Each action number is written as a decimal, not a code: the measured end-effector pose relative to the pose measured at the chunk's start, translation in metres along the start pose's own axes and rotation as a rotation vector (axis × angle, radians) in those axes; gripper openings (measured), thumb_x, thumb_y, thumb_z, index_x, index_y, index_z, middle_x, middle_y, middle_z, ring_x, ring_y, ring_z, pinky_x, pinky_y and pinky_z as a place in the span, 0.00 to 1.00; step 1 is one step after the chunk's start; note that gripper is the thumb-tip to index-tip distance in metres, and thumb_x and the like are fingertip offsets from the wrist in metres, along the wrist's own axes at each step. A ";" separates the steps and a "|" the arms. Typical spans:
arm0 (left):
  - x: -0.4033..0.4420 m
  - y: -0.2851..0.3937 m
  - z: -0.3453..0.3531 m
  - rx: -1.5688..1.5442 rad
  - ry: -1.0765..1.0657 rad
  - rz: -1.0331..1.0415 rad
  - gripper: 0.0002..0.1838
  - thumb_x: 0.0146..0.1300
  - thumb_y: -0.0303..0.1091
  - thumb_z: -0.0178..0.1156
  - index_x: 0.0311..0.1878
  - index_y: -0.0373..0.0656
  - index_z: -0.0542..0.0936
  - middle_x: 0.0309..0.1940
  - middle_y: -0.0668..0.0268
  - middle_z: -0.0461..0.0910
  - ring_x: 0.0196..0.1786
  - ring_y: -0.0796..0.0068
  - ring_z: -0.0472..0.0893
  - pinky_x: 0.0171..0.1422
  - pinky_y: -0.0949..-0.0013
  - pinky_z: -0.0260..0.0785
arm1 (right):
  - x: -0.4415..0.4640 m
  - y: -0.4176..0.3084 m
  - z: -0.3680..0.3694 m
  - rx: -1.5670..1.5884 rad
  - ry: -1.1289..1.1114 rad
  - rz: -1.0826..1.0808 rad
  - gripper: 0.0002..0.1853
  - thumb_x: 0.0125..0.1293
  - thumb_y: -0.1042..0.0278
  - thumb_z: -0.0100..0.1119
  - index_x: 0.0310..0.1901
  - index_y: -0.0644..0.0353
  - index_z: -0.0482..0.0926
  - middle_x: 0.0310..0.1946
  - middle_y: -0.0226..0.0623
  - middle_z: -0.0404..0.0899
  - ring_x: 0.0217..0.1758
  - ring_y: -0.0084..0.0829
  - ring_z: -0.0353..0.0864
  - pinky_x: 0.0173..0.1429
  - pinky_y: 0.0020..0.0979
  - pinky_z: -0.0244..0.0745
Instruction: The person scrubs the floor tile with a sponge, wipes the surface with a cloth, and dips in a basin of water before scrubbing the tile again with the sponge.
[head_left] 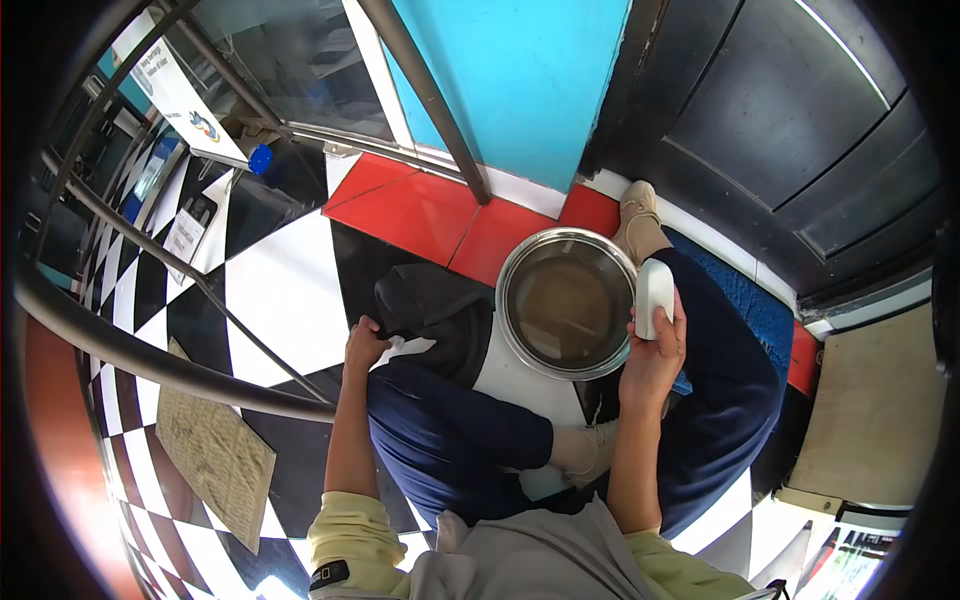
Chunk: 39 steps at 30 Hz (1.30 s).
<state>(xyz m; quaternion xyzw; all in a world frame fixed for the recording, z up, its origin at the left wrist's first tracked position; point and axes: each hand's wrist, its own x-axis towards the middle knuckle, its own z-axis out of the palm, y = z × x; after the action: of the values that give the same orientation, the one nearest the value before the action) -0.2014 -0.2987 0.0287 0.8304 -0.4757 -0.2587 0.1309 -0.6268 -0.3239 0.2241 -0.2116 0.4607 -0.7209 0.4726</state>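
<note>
My right hand is closed around a white, rounded oblong block, held upright at the right rim of a steel basin. Murky brownish water stands in the basin. To the left, my left hand has its fingers curled at the edge of a crumpled dark cloth, apparently pinching it. A small white patch shows beside those fingers; I cannot tell what it is. The cloth lies between my left hand and the basin, partly behind my bent knee.
Dark metal rails curve along the left side. A flattened tan sheet lies on the checkered floor. Red tiles edge the wall behind the basin. A blue mat lies by the dark door. A sign stands upper left.
</note>
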 end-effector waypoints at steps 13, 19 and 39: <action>0.006 0.022 -0.006 -0.031 -0.207 0.161 0.16 0.45 0.32 0.72 0.35 0.39 0.77 0.26 0.58 0.83 0.32 0.61 0.85 0.39 0.62 0.76 | -0.002 0.003 -0.004 0.031 0.012 0.009 0.25 0.65 0.67 0.61 0.63 0.61 0.72 0.50 0.35 0.80 0.44 0.24 0.79 0.44 0.23 0.74; -0.006 0.055 -0.015 -0.157 -0.310 -0.052 0.20 0.47 0.37 0.74 0.34 0.36 0.73 0.23 0.58 0.82 0.27 0.68 0.86 0.29 0.67 0.77 | -0.002 0.006 -0.004 0.010 0.010 0.016 0.26 0.65 0.67 0.62 0.64 0.61 0.71 0.52 0.35 0.79 0.45 0.24 0.79 0.45 0.23 0.74; -0.077 0.223 0.018 -0.537 0.156 0.542 0.10 0.56 0.34 0.67 0.40 0.43 0.80 0.34 0.60 0.79 0.35 0.64 0.82 0.40 0.62 0.74 | -0.005 0.019 -0.005 -0.048 -0.007 0.057 0.29 0.64 0.61 0.63 0.65 0.59 0.70 0.51 0.35 0.78 0.47 0.25 0.78 0.48 0.25 0.72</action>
<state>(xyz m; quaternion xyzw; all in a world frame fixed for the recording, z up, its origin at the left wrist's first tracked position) -0.4042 -0.3471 0.1409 0.6279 -0.5818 -0.2663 0.4430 -0.6187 -0.3196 0.2055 -0.2122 0.4819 -0.6953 0.4892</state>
